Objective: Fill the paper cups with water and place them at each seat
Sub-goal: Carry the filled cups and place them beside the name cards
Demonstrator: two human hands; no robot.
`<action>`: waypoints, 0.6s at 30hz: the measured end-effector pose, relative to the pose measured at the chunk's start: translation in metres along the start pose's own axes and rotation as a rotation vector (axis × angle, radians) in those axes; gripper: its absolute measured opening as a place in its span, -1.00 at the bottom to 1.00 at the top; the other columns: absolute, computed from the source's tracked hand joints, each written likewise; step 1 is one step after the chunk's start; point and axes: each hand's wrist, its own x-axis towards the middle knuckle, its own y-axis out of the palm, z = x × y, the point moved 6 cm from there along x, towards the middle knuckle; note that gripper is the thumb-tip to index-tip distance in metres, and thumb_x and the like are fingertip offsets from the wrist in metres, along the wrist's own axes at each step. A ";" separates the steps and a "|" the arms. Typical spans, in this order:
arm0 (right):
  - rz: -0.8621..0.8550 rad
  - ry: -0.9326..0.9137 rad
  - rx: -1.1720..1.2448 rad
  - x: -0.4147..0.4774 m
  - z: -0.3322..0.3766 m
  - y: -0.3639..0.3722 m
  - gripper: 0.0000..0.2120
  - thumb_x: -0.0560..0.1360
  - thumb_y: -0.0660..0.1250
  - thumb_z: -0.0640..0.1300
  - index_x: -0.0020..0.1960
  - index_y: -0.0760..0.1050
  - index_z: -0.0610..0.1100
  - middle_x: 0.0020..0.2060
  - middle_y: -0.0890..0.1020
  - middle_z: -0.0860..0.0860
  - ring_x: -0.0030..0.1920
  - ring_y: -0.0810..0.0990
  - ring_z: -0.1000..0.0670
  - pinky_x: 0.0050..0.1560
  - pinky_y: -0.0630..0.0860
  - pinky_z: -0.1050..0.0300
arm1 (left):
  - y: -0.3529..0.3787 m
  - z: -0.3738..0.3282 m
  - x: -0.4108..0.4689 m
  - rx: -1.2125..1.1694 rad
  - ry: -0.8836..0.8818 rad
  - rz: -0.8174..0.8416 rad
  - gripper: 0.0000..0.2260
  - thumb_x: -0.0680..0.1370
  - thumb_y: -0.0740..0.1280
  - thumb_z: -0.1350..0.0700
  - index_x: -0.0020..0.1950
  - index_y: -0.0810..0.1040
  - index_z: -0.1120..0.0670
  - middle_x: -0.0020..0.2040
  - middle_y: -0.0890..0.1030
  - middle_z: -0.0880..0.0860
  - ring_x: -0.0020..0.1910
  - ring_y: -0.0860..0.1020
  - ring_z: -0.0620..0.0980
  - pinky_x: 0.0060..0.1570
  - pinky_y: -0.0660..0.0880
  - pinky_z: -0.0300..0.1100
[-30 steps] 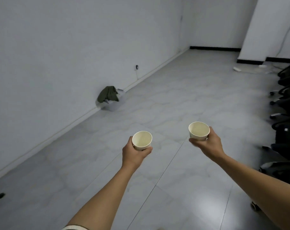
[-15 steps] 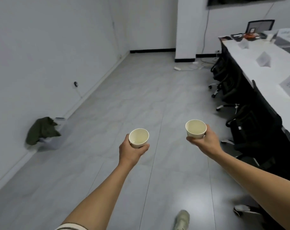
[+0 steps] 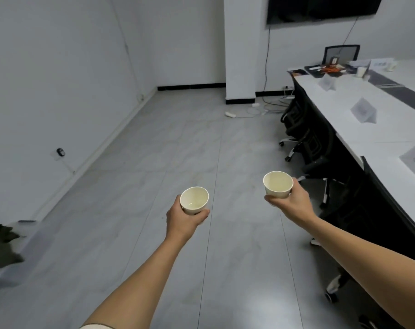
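Observation:
I hold two white paper cups out in front of me above the grey floor. My left hand (image 3: 181, 220) is wrapped around the left cup (image 3: 194, 200), which is upright with a little water at its bottom. My right hand (image 3: 293, 204) grips the right cup (image 3: 277, 184) from below and behind; it is upright too and its contents are hard to make out. The long white conference table (image 3: 358, 115) runs along the right side, with folded name cards (image 3: 363, 110) at the seats.
Black office chairs (image 3: 306, 138) are pushed in along the table's near side. Cables and a power strip (image 3: 231, 114) lie on the floor by the white pillar. A dark green cloth (image 3: 1, 248) lies by the left wall. A screen (image 3: 320, 8) hangs high on the far wall.
The view has swung to the right: the green cloth slid to the left edge and the table with its chairs came into view. Both hands kept their cups held out as before.

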 end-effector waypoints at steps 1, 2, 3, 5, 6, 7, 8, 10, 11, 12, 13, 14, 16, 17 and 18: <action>-0.031 0.004 0.004 0.034 -0.003 0.004 -0.45 0.28 0.60 -0.04 0.19 0.44 -0.02 0.00 0.57 0.06 0.04 0.52 -0.02 -0.04 0.43 0.07 | 0.015 0.000 0.039 -0.004 0.014 0.019 -0.57 0.30 0.62 0.11 0.07 0.51 -0.05 -0.05 0.60 -0.14 -0.05 0.56 -0.14 -0.18 0.45 -0.31; -0.030 0.013 -0.003 0.037 -0.002 0.003 -0.45 0.28 0.60 -0.03 0.18 0.44 -0.01 0.01 0.57 0.07 0.05 0.52 -0.02 -0.03 0.44 0.06 | 0.016 -0.002 0.043 0.007 0.005 0.021 -0.56 0.30 0.62 0.11 0.08 0.52 -0.04 -0.05 0.60 -0.14 -0.04 0.56 -0.15 -0.17 0.45 -0.30; -0.049 0.016 0.010 0.064 -0.005 0.007 -0.45 0.27 0.60 -0.02 0.17 0.44 0.01 0.01 0.58 0.07 0.06 0.53 -0.03 -0.02 0.45 0.05 | 0.027 -0.005 0.075 -0.004 0.024 0.034 -0.56 0.30 0.62 0.11 0.08 0.52 -0.04 -0.05 0.60 -0.15 -0.04 0.56 -0.17 -0.15 0.46 -0.28; -0.098 0.042 0.007 0.111 -0.011 0.013 -0.43 0.24 0.60 0.03 0.16 0.43 0.06 0.01 0.59 0.08 0.08 0.54 -0.03 0.02 0.49 0.01 | 0.050 -0.007 0.130 -0.004 0.044 0.066 -0.56 0.30 0.62 0.11 0.08 0.51 -0.04 -0.05 0.59 -0.16 -0.04 0.55 -0.17 -0.10 0.47 -0.24; -0.111 0.056 0.012 0.128 -0.013 0.015 -0.41 0.21 0.58 0.07 0.15 0.42 0.08 0.01 0.59 0.09 0.09 0.54 -0.04 0.06 0.50 -0.03 | 0.059 -0.009 0.152 -0.002 0.045 0.079 -0.55 0.30 0.62 0.10 0.08 0.51 -0.05 -0.05 0.59 -0.16 -0.04 0.56 -0.15 -0.09 0.48 -0.22; -0.138 0.070 0.012 0.151 -0.014 0.018 -0.40 0.19 0.57 0.11 0.15 0.41 0.10 0.00 0.59 0.10 0.09 0.54 -0.04 0.09 0.51 -0.07 | 0.071 -0.013 0.182 -0.008 0.056 0.096 -0.55 0.29 0.62 0.10 0.08 0.51 -0.05 -0.05 0.59 -0.16 -0.04 0.56 -0.12 -0.07 0.49 -0.20; -0.158 0.087 0.017 0.174 -0.014 0.021 -0.39 0.17 0.55 0.13 0.15 0.41 0.11 0.00 0.59 0.10 0.10 0.54 -0.04 0.11 0.51 -0.10 | 0.083 -0.017 0.212 -0.010 0.065 0.127 -0.56 0.29 0.62 0.10 0.07 0.50 -0.06 -0.05 0.60 -0.15 -0.03 0.56 -0.10 -0.06 0.51 -0.18; -0.201 0.126 0.007 0.216 -0.011 0.022 -0.38 0.16 0.54 0.14 0.15 0.41 0.10 0.00 0.59 0.11 0.10 0.54 -0.05 0.12 0.51 -0.11 | 0.108 -0.027 0.267 -0.007 0.077 0.175 -0.56 0.28 0.62 0.09 0.05 0.50 -0.07 -0.05 0.61 -0.14 -0.01 0.58 -0.06 -0.03 0.54 -0.13; -0.220 0.144 0.005 0.236 -0.007 0.021 -0.36 0.14 0.53 0.16 0.15 0.41 0.10 0.00 0.59 0.11 0.10 0.55 -0.04 0.12 0.51 -0.10 | 0.120 -0.035 0.294 -0.007 0.094 0.195 -0.56 0.28 0.62 0.09 0.05 0.51 -0.08 -0.05 0.61 -0.13 -0.01 0.59 -0.06 -0.03 0.56 -0.11; -0.237 0.148 0.010 0.253 -0.005 0.019 -0.34 0.11 0.51 0.20 0.15 0.41 0.09 0.00 0.58 0.11 0.09 0.55 -0.03 0.11 0.51 -0.09 | 0.130 -0.042 0.316 -0.006 0.107 0.223 -0.56 0.27 0.62 0.07 0.04 0.51 -0.09 -0.06 0.62 -0.13 -0.01 0.59 -0.06 -0.03 0.56 -0.11; -0.264 0.160 0.005 0.274 -0.002 0.016 -0.32 0.09 0.49 0.23 0.16 0.41 0.09 0.00 0.58 0.11 0.07 0.55 -0.02 0.11 0.52 -0.08 | 0.145 -0.050 0.343 -0.006 0.120 0.251 -0.55 0.26 0.62 0.06 0.04 0.51 -0.10 -0.05 0.62 -0.13 -0.01 0.59 -0.06 -0.03 0.56 -0.10; -0.285 0.157 -0.001 0.290 -0.001 0.013 -0.32 0.10 0.50 0.22 0.17 0.42 0.08 0.00 0.58 0.11 0.07 0.54 -0.02 0.09 0.52 -0.06 | 0.157 -0.057 0.364 0.001 0.128 0.273 -0.55 0.26 0.62 0.06 0.03 0.50 -0.10 -0.05 0.62 -0.12 -0.02 0.59 -0.07 -0.03 0.56 -0.11; -0.335 0.171 -0.006 0.326 -0.004 0.007 -0.37 0.19 0.57 0.10 0.18 0.42 0.05 0.01 0.57 0.10 0.07 0.54 -0.02 0.07 0.52 -0.04 | 0.187 -0.071 0.406 0.000 0.149 0.323 -0.57 0.28 0.62 0.08 0.03 0.50 -0.09 -0.05 0.61 -0.12 -0.02 0.58 -0.08 -0.03 0.55 -0.12; -0.355 0.184 -0.005 0.340 -0.006 0.003 -0.40 0.23 0.59 0.04 0.18 0.42 0.06 0.01 0.57 0.11 0.06 0.55 -0.02 0.06 0.53 -0.03 | 0.200 -0.078 0.423 0.001 0.159 0.341 -0.57 0.29 0.62 0.09 0.03 0.50 -0.09 -0.05 0.61 -0.12 -0.02 0.58 -0.08 -0.03 0.55 -0.13; -0.368 0.187 -0.005 0.356 -0.009 0.000 -0.43 0.24 0.59 0.01 0.17 0.42 0.08 0.00 0.57 0.13 0.06 0.55 -0.01 0.05 0.53 -0.03 | 0.215 -0.084 0.439 -0.008 0.169 0.359 -0.58 0.29 0.62 0.10 0.02 0.50 -0.09 -0.06 0.61 -0.13 -0.02 0.58 -0.09 -0.04 0.54 -0.15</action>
